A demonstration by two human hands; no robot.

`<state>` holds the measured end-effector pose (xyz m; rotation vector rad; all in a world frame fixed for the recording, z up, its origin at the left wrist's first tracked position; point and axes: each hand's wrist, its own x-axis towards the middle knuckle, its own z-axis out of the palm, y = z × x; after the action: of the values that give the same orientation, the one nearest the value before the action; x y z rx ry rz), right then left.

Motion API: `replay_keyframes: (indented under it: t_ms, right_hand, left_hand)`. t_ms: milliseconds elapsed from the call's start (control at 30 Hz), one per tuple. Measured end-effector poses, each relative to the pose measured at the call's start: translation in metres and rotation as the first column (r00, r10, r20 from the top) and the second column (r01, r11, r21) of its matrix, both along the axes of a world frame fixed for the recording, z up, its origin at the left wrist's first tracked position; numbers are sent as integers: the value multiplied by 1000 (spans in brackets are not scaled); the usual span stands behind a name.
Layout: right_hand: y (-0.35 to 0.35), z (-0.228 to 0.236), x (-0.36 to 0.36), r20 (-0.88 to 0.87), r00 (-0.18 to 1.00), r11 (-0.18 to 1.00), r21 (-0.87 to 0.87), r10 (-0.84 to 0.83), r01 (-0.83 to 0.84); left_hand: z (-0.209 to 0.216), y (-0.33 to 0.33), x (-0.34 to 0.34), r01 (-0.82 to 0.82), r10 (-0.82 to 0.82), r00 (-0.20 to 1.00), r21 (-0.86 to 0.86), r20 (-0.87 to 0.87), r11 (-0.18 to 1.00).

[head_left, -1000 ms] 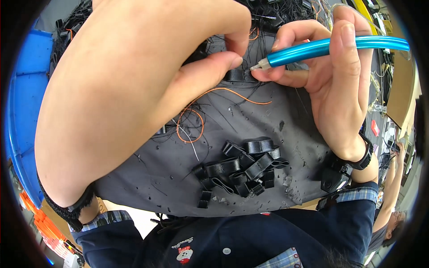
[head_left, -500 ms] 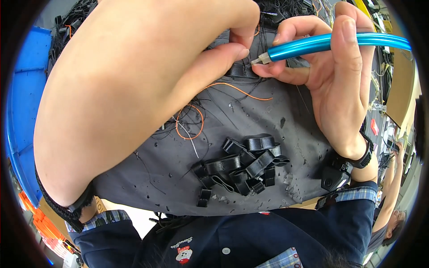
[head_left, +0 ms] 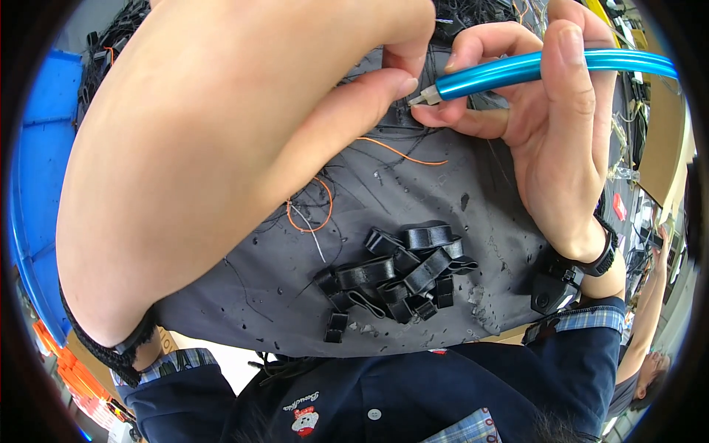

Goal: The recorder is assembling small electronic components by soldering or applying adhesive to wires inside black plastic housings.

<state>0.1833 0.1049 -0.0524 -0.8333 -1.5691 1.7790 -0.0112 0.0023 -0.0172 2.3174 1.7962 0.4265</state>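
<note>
One blue bin (head_left: 48, 162) stands at the left edge of the frame, with a cluster of orange objects (head_left: 74, 369) below it at lower left. From lower left, the person's bare left forearm (head_left: 170, 155) crosses to top centre. The left hand (head_left: 384, 26) has thumb and finger brought close together; whether anything is pinched between them, I cannot tell. A white strand (head_left: 309, 232) and orange thread (head_left: 402, 153) lie on the dark grey work surface (head_left: 436, 192), left of centre to centre. A pile of black loops (head_left: 399, 273) sits at lower centre. At upper centre, a black piece (head_left: 402, 117) lies just below the left fingertips, partly hidden. The pale tip (head_left: 425, 96) of a blue tool (head_left: 491, 76) points at it; contact is not clear. At upper right, the right hand (head_left: 550, 125) grasps this tool by its handle. A black wristband (head_left: 602, 251) encircles the right wrist. At the far right edge, another person's arm (head_left: 650, 295) is visible.
</note>
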Motion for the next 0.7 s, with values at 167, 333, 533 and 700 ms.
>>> replay_keyframes:
  t_ms: [167,333,533,700]
  right_hand:
    - [-2,2,-5,-23,1000,1000,-10,9,-9]
    - [4,3,-12,-12,1000,1000,-5,-11,11]
    - [-4,11,-18,-169,986,1000,-4,-11,11]
    - [1,10,-12,-183,982,997,-74,-46,33]
  left_hand:
    - [9,2,17,-18,18,1000,-1,-9,1000]
    - [-5,22,8,-14,12,996,-24,-83,1000]
    - [4,18,12,-8,3,996,-56,-90,998]
    - [7,20,16,-8,6,993,-20,-120,1000]
